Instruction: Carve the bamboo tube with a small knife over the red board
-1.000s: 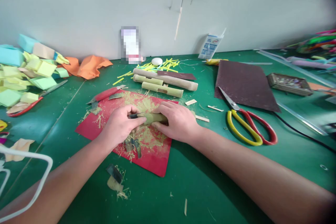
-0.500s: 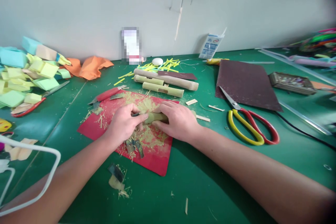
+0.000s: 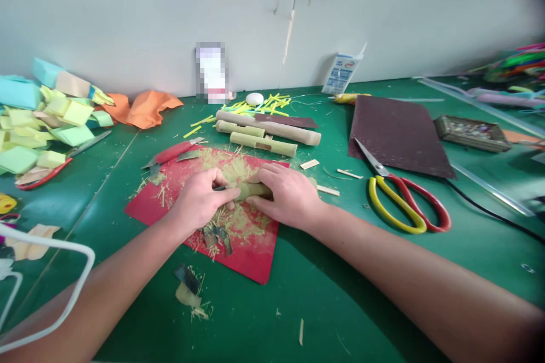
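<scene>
Over a dust-covered red mat point(image 3: 259, 264), my right hand point(image 3: 287, 193) is wrapped from above round a green bamboo tube point(image 3: 249, 190) that lies sideways. My left hand point(image 3: 202, 195) pinches a small dark piece of sandpaper point(image 3: 219, 188) against the tube's left end; the fingers hide most of it. Dark sandpaper scraps point(image 3: 217, 237) and fine shavings lie on the mat below the hands. A red-handled knife point(image 3: 172, 153) rests at the mat's upper left corner. Behind the mat are cut bamboo pieces point(image 3: 264, 144), one with a rectangular notch.
Red-and-yellow-handled scissors point(image 3: 398, 195) lie on the right, tips over a dark brown sheet point(image 3: 398, 130). Folded paper pieces point(image 3: 46, 119) heap at the left beside orange paper point(image 3: 149, 109). A phone point(image 3: 212, 72) leans on the wall. A white wire frame point(image 3: 80, 278) stands lower left.
The view has shifted very slightly. Both hands keep their hold on the bamboo tube and sandpaper, with the left thumb and fingers moved only a little at the tube's end.
</scene>
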Motion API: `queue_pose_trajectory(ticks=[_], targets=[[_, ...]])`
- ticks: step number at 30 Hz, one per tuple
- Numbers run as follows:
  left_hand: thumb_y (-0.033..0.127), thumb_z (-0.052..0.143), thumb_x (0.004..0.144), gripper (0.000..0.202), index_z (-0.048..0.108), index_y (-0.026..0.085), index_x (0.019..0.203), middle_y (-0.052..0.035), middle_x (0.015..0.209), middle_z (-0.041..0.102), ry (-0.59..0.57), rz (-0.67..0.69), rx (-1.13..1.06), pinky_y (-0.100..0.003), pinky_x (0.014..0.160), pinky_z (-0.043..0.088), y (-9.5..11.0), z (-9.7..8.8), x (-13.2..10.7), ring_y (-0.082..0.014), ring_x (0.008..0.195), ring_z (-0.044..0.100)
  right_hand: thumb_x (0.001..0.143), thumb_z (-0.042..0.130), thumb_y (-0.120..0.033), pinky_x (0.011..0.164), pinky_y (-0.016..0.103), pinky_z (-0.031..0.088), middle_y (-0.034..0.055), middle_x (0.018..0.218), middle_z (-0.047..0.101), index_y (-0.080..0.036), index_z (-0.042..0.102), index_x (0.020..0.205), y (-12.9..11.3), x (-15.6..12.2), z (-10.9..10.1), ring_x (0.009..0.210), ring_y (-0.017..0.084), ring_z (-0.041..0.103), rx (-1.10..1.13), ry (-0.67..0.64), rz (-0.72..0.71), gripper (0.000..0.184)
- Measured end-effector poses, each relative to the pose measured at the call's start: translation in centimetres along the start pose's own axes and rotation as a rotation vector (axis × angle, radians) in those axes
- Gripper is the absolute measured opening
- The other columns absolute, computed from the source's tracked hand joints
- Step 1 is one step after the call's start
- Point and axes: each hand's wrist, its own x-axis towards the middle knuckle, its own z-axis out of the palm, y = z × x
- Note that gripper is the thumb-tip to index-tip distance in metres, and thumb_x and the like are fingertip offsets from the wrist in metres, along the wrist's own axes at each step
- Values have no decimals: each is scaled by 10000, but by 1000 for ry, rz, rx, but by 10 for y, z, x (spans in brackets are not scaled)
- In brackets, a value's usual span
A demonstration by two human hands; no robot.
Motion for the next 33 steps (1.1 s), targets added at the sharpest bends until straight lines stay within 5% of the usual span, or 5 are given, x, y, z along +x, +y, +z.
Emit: queue_pose_trajectory(ticks=[33], targets=[[319,700,716,210,559,173,664,22,627,614,2,46,65,-239,566,376,-2,0,0,-120,595,536,788,628,-375,632,290,358,30,924,652,-195,628,958,2,1,2,857,195,582,5,23,-8,247]])
